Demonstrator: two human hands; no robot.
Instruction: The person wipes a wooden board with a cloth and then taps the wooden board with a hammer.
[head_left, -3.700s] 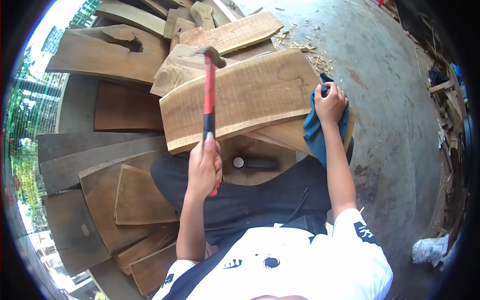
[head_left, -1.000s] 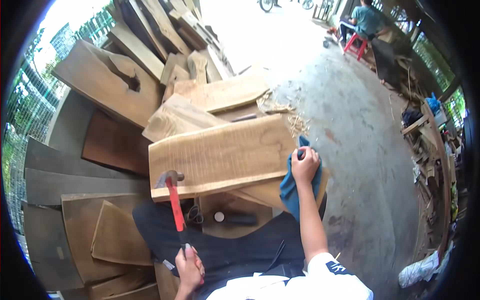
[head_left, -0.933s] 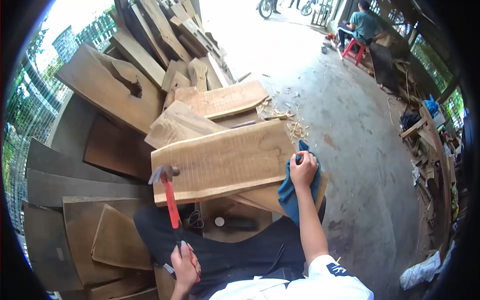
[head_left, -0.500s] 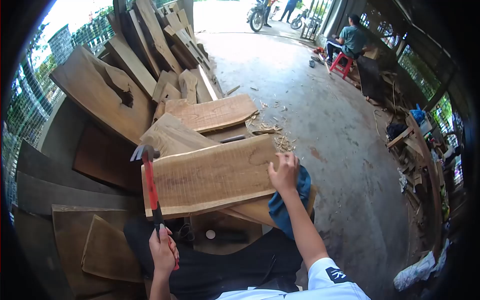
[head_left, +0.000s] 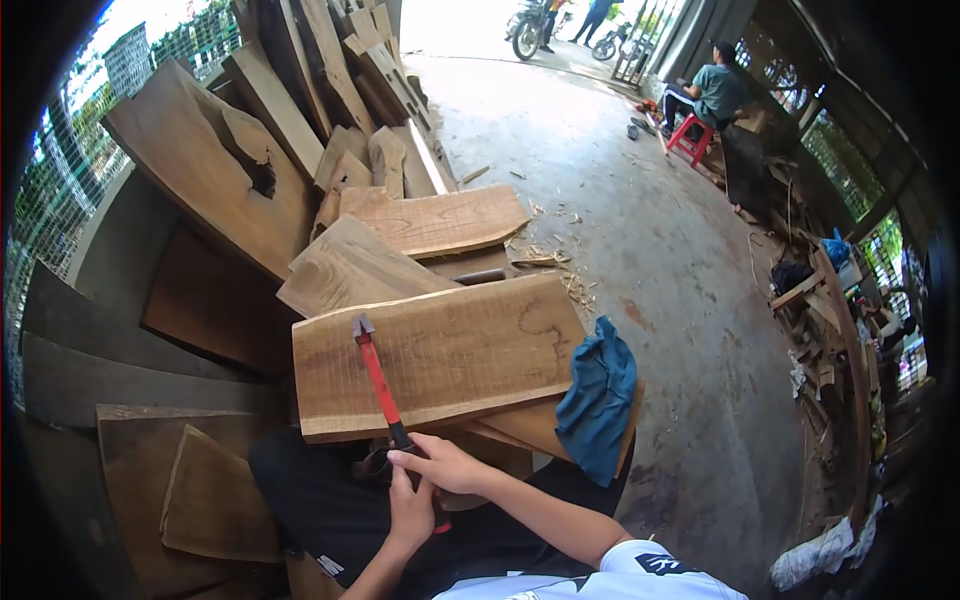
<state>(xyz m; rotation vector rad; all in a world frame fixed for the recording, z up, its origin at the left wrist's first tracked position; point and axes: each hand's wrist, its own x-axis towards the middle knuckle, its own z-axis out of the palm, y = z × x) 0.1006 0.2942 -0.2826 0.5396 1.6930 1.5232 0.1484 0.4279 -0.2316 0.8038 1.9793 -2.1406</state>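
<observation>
A claw hammer point(head_left: 377, 376) with a red and black handle lies in my hands, its head over the left part of a thick wooden board point(head_left: 470, 340). My left hand point(head_left: 408, 515) is wrapped round the lower handle. My right hand point(head_left: 447, 465) has its fingers on the handle just above the left one; its palm side is hidden. The board has a pale live edge and rests over other wood in front of my lap. A crumpled blue cloth point(head_left: 598, 400) hangs by the board's right end.
Wooden slabs point(head_left: 215, 165) lean in a stack at the left. Wood shavings point(head_left: 575, 290) are scattered on the concrete floor point(head_left: 700, 330). A person point(head_left: 715, 90) sits on a red stool point(head_left: 690, 140) farther back. Scrap wood point(head_left: 825, 310) lines the right side; motorbikes point(head_left: 530, 32) stand outside.
My right hand has left the board's right end and come to the hammer handle. The hammer has moved right, its head now over the board. The view has shifted slightly.
</observation>
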